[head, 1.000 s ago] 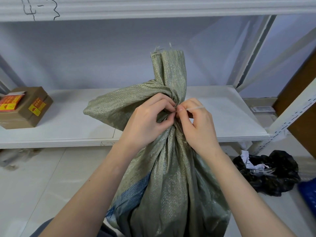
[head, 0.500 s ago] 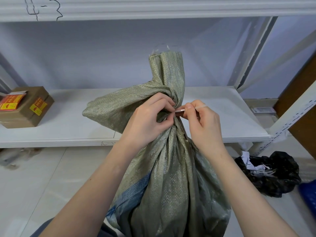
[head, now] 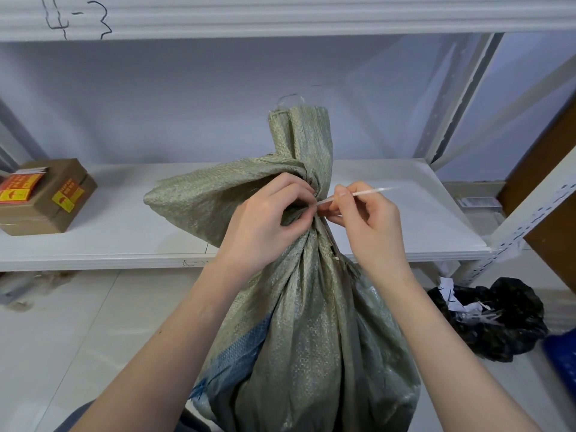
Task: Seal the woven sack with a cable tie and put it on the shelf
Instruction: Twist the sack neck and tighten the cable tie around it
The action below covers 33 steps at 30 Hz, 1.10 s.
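Note:
A grey-green woven sack (head: 305, 332) with a blue stripe stands on the floor in front of the white shelf (head: 124, 238). Its mouth is gathered into a twisted neck that stands upright. My left hand (head: 268, 226) grips the neck from the left, its fingertips at the head of a white cable tie (head: 358, 194). My right hand (head: 371, 222) pinches the tie's free tail between thumb and forefinger; the tail sticks out to the right. The loop around the neck is mostly hidden by my fingers and the folds.
A taped cardboard box (head: 43, 198) with red and yellow stickers sits at the shelf's left end. A black rubbish bag (head: 492, 316) with paper scraps lies on the floor to the right, beside a blue object (head: 561, 353). A white shelf post (head: 530, 219) rises at right.
My right hand has drawn the tie's tail out to the right, so more of it shows past my fingers. The left hand has kept its grip on the neck.

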Tool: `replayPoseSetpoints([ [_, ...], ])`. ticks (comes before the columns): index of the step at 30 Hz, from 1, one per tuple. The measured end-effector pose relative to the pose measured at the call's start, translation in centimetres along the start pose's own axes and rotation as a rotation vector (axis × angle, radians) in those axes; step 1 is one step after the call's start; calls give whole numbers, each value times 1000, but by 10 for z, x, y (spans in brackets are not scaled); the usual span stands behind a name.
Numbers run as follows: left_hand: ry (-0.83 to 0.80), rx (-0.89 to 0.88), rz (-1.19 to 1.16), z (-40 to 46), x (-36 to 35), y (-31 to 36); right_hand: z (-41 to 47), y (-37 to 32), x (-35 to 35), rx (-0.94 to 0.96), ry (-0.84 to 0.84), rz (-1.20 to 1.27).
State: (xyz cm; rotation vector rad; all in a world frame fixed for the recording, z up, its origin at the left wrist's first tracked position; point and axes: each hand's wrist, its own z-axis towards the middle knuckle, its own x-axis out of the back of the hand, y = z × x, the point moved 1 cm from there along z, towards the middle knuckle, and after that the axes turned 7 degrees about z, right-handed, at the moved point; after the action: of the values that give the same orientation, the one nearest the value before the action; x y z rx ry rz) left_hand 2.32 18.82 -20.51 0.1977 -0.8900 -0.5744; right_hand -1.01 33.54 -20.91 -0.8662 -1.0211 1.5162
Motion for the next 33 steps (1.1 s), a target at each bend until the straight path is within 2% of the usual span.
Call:
replayPoseSetpoints([
  [5,-39,77,52,2,1,-4,0,-4,0,-51,-40,-1],
  [11,-117,153,71,1,4,-5,3,-21,11,5,-32,16],
  [14,-129,150,74,2,11,-3,6,-36,22,76,-23,-100],
  [22,29,62,-83,23,44,22,28,-83,31,272,-69,-373],
  [28,143,-99,149,75,89,29,62,-128,22,384,-143,-467],
  [33,82,-161,346,134,115,29,105,-158,24,472,-174,-600],
])
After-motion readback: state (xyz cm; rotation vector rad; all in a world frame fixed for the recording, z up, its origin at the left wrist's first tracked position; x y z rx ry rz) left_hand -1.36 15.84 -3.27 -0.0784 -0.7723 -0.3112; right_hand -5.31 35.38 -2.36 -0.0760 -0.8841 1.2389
